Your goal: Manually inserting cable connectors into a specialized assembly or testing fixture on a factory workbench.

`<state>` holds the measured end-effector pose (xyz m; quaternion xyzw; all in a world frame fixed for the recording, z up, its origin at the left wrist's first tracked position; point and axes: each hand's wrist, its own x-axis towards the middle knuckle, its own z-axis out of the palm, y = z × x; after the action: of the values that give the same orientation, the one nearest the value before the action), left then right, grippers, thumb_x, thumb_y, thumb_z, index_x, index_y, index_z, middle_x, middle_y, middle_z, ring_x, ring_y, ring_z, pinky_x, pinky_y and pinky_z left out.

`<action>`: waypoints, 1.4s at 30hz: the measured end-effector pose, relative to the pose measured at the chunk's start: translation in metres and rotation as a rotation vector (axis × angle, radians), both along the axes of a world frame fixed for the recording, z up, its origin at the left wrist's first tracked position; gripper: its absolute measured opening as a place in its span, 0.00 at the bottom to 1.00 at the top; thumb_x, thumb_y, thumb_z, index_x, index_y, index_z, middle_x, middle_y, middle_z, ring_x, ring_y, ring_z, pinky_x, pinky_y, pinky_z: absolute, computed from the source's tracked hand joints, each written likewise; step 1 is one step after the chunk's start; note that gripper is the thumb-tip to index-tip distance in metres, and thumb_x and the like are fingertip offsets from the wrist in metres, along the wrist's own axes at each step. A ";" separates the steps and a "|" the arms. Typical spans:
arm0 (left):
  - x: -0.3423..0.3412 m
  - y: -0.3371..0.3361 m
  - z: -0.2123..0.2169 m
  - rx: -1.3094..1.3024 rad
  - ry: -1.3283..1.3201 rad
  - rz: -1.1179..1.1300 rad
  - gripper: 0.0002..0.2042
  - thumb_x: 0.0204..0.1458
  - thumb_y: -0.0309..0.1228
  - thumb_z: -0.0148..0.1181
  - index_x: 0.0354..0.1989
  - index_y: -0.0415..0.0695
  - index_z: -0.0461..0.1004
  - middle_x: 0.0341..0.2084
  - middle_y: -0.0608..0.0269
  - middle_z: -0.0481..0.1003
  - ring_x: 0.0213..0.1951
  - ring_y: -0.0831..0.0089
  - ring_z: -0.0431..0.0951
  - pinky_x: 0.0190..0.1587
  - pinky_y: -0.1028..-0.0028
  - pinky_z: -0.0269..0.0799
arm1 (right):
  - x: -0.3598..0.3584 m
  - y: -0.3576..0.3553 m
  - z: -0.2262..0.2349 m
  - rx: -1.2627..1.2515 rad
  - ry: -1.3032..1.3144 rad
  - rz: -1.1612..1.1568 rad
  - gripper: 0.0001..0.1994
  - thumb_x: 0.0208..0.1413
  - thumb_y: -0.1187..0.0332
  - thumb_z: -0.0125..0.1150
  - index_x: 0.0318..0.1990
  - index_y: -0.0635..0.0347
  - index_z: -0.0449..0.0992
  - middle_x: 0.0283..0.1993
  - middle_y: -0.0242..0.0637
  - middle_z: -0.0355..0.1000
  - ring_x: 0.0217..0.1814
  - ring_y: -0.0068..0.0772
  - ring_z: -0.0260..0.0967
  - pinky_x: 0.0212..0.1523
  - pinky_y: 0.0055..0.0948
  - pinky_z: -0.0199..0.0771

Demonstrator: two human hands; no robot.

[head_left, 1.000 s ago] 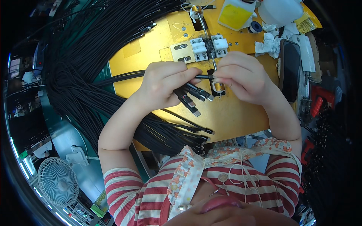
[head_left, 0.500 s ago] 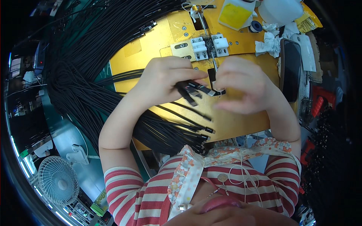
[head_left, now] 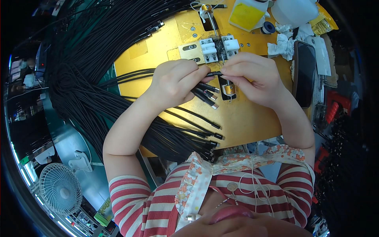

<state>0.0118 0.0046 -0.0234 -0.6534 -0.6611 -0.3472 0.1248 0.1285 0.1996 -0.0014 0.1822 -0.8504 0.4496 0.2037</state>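
My left hand (head_left: 173, 82) is closed around several black cables (head_left: 204, 94), whose plug ends fan out below its fingers toward the lower right. One cable's black plug end (head_left: 214, 74) sticks out sideways from that grip. At its tip my right hand (head_left: 256, 79) pinches with thumb and forefinger; whether a small part is between them is hidden. Just beyond the hands are two white blocks (head_left: 209, 51) bolted on a golden plate (head_left: 252, 126). A brass-coloured soldering-type tip holder (head_left: 229, 90) lies partly under my right hand.
A large bundle of black cables (head_left: 75, 83) spreads over the left side, more plug ends (head_left: 211, 144) lying near my body. At right are a dark phone (head_left: 304, 75), crumpled tissue (head_left: 281, 46) and a white container (head_left: 248, 15). A fan (head_left: 61, 189) stands lower left.
My right hand has risen slightly and closed to a pinch at one plug's tip. My left hand has turned, so one cable now points at my right fingers while the others hang lower.
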 end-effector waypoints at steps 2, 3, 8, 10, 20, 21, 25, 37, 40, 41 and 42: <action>0.000 -0.002 0.001 -0.026 0.027 0.011 0.12 0.40 0.28 0.68 0.35 0.42 0.77 0.19 0.66 0.67 0.19 0.71 0.70 0.18 0.74 0.64 | 0.000 -0.002 -0.003 0.014 0.014 0.009 0.05 0.46 0.79 0.64 0.32 0.65 0.76 0.32 0.39 0.73 0.33 0.38 0.73 0.32 0.28 0.73; 0.000 -0.003 0.001 -0.048 0.054 0.019 0.13 0.40 0.29 0.68 0.35 0.42 0.77 0.19 0.66 0.67 0.19 0.72 0.70 0.18 0.74 0.64 | 0.000 -0.002 -0.003 0.032 0.029 0.014 0.05 0.46 0.79 0.64 0.32 0.65 0.76 0.32 0.39 0.73 0.33 0.38 0.73 0.31 0.28 0.73; -0.007 0.006 0.001 -0.018 -0.016 0.063 0.18 0.37 0.24 0.67 0.42 0.45 0.78 0.23 0.66 0.71 0.23 0.71 0.73 0.22 0.75 0.68 | -0.008 0.010 -0.003 -0.035 -0.049 -0.070 0.05 0.47 0.78 0.65 0.32 0.66 0.78 0.32 0.38 0.73 0.31 0.33 0.72 0.31 0.26 0.71; -0.007 0.006 -0.002 -0.077 -0.054 0.146 0.27 0.32 0.17 0.64 0.48 0.49 0.77 0.32 0.65 0.73 0.31 0.69 0.75 0.31 0.74 0.73 | -0.013 0.015 -0.012 -0.021 -0.066 -0.208 0.05 0.48 0.76 0.65 0.33 0.65 0.79 0.31 0.35 0.71 0.30 0.27 0.69 0.31 0.23 0.68; -0.012 0.010 -0.005 -0.220 -0.010 0.168 0.26 0.35 0.18 0.62 0.49 0.47 0.76 0.36 0.64 0.71 0.35 0.67 0.75 0.37 0.71 0.74 | -0.022 0.017 -0.025 0.047 -0.202 -0.356 0.05 0.50 0.73 0.64 0.33 0.64 0.79 0.33 0.34 0.68 0.32 0.31 0.68 0.32 0.27 0.67; -0.013 0.010 -0.005 -0.221 -0.010 0.168 0.26 0.35 0.18 0.62 0.49 0.47 0.76 0.36 0.64 0.71 0.35 0.67 0.75 0.37 0.71 0.74 | -0.022 0.017 -0.025 0.144 -0.125 -0.355 0.05 0.50 0.73 0.63 0.33 0.64 0.79 0.33 0.34 0.68 0.33 0.33 0.68 0.34 0.28 0.68; -0.013 0.009 -0.006 -0.254 -0.043 0.167 0.26 0.34 0.18 0.63 0.49 0.49 0.76 0.35 0.64 0.70 0.36 0.67 0.74 0.38 0.71 0.74 | -0.018 0.014 -0.016 0.437 -0.001 -0.344 0.04 0.49 0.74 0.62 0.32 0.65 0.77 0.31 0.34 0.66 0.36 0.35 0.66 0.38 0.30 0.69; -0.013 0.010 -0.004 -0.241 -0.054 0.176 0.22 0.39 0.23 0.65 0.47 0.48 0.78 0.33 0.62 0.73 0.35 0.67 0.74 0.36 0.71 0.74 | -0.014 -0.005 -0.009 0.230 0.021 -0.082 0.10 0.44 0.77 0.62 0.37 0.62 0.75 0.34 0.36 0.67 0.36 0.38 0.67 0.37 0.33 0.69; -0.013 0.012 -0.006 -0.224 -0.044 0.170 0.21 0.38 0.26 0.66 0.46 0.47 0.77 0.32 0.64 0.72 0.34 0.67 0.75 0.36 0.71 0.74 | -0.014 -0.009 -0.013 0.210 0.079 -0.049 0.10 0.44 0.77 0.62 0.36 0.61 0.74 0.34 0.36 0.69 0.35 0.40 0.68 0.35 0.34 0.70; -0.013 0.014 -0.007 -0.204 -0.033 0.169 0.21 0.36 0.27 0.67 0.45 0.47 0.77 0.32 0.65 0.70 0.33 0.68 0.74 0.36 0.71 0.74 | -0.014 -0.009 -0.013 0.201 0.121 -0.040 0.09 0.44 0.77 0.63 0.34 0.61 0.74 0.33 0.37 0.69 0.34 0.40 0.68 0.34 0.34 0.70; -0.012 0.013 -0.006 -0.205 -0.030 0.173 0.21 0.36 0.27 0.67 0.45 0.47 0.77 0.32 0.65 0.70 0.33 0.68 0.74 0.36 0.71 0.74 | -0.013 -0.006 -0.012 0.199 0.124 -0.037 0.09 0.44 0.77 0.63 0.34 0.61 0.74 0.33 0.37 0.69 0.34 0.40 0.68 0.34 0.34 0.70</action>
<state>-0.0002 0.0174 -0.0293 -0.5979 -0.7488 -0.2755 0.0767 0.1151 0.1932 -0.0131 0.2135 -0.8798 0.3469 0.2450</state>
